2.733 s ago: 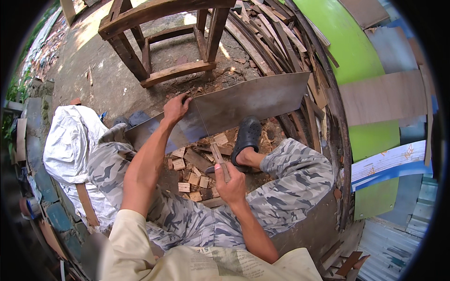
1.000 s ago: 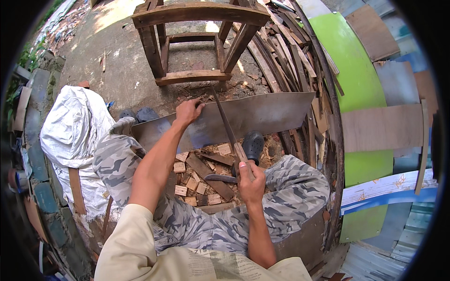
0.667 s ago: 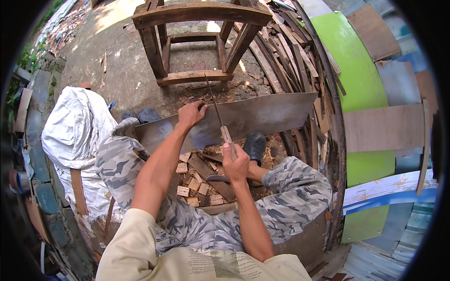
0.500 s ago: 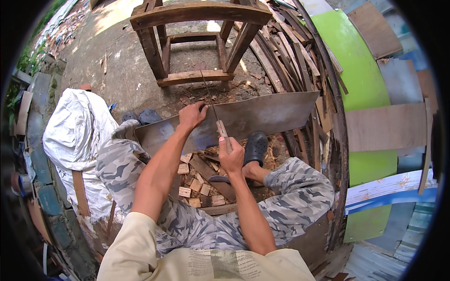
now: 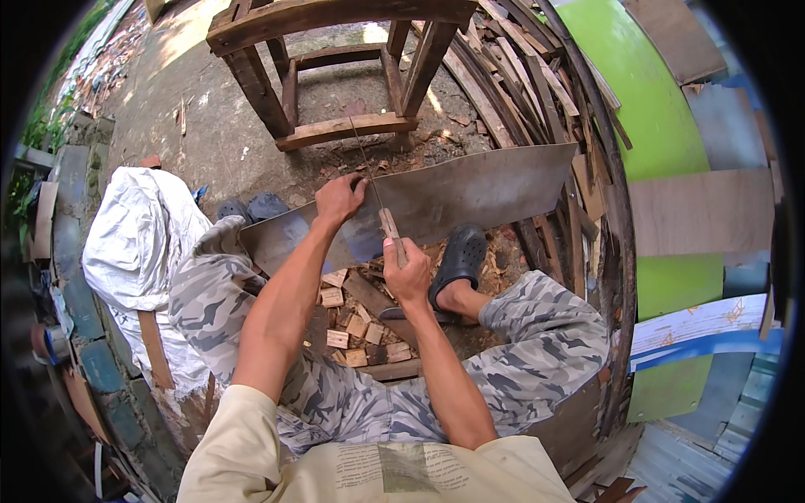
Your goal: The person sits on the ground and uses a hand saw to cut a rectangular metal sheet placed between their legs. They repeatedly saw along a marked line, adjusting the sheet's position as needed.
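My right hand [image 5: 407, 270] is wrapped round the wooden handle of a handsaw [image 5: 389, 225]. Its thin blade appears edge-on and runs away from me across the top edge of a long grey-brown sheet [image 5: 470, 189]. The sheet stands on edge in front of my legs, sloping up to the right. Just left of the blade, my left hand [image 5: 340, 199] grips the sheet's upper edge with curled fingers. Where blade and sheet meet is too fine to make out clearly. Small cut wood blocks [image 5: 356, 327] lie below, between my legs.
A dark wooden stool frame [image 5: 344, 130] stands just beyond the sheet. Wood strips [image 5: 520, 75] are heaped at the right, beside a long dark pole [image 5: 616, 210] and a green panel [image 5: 671, 92]. A white sack [image 5: 142, 235] sits at the left. My right foot wears a dark clog [image 5: 461, 260].
My right hand and the saw have shifted slightly left. My left hand keeps its grip on the sheet, and the whole view has turned a little.
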A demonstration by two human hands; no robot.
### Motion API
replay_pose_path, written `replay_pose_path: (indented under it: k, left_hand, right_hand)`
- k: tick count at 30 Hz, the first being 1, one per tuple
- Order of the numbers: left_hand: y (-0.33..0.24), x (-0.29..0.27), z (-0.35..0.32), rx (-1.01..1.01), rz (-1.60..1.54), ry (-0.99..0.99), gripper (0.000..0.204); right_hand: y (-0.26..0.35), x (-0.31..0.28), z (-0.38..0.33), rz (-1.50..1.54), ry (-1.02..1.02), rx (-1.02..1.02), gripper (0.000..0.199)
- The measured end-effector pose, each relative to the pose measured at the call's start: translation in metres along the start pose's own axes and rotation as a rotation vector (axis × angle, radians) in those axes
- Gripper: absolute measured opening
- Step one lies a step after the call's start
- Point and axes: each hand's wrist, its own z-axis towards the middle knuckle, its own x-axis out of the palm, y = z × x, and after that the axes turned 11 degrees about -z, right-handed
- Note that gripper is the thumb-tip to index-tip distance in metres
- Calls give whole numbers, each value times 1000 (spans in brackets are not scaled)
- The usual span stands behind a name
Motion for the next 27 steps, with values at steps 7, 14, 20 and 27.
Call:
replay_pose_path:
  k: [7, 14, 20, 27]
  left_hand:
    - [1, -2, 0, 1, -9, -1, 39]
    - [0, -9, 2, 3, -31, 48, 34]
    - [-6, -7, 5, -44, -41, 63, 34]
    - [12, -2, 26, 28, -77, 84, 34]
  right_hand:
    - [16, 1, 8, -53, 58, 18, 33]
    - [15, 6, 4, -76, 28, 33, 38]
    - [18, -8, -16, -94, 50, 51, 35]
    - [13, -57, -64, -101, 80, 87, 35]
